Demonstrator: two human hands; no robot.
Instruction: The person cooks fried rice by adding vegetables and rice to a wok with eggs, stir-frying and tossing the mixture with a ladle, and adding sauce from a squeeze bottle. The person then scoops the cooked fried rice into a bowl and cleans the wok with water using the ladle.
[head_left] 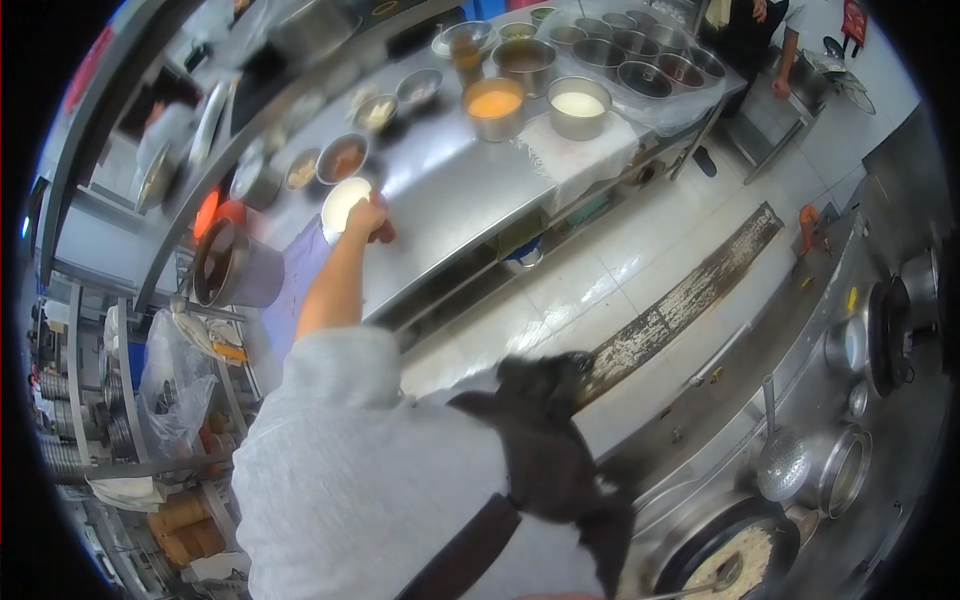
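Note:
My left arm stretches across to the steel counter (pixel 420 190). My left hand (pixel 376 216) is closed on the rim of a white bowl (pixel 342 204) with pale contents; something red shows under the fingers. Small bowls with reddish (pixel 347 160) and pale food (pixel 302 170) stand just beyond it. At the bottom edge a sliver of skin, seemingly my right hand (pixel 562 597), is almost wholly cut off, its fingers hidden. Near it a ladle (pixel 728 574) dips into pale food in a dark wok (pixel 672 575), its handle running out of view.
Steel pots of orange (pixel 495 108) and whitish liquid (pixel 580 108) stand farther along the counter. A large steel pot (pixel 250 270) is at its near left end. A perforated skimmer (pixel 785 465) lies on the stove side. Another person's hand (pixel 781 87) shows at the upper right.

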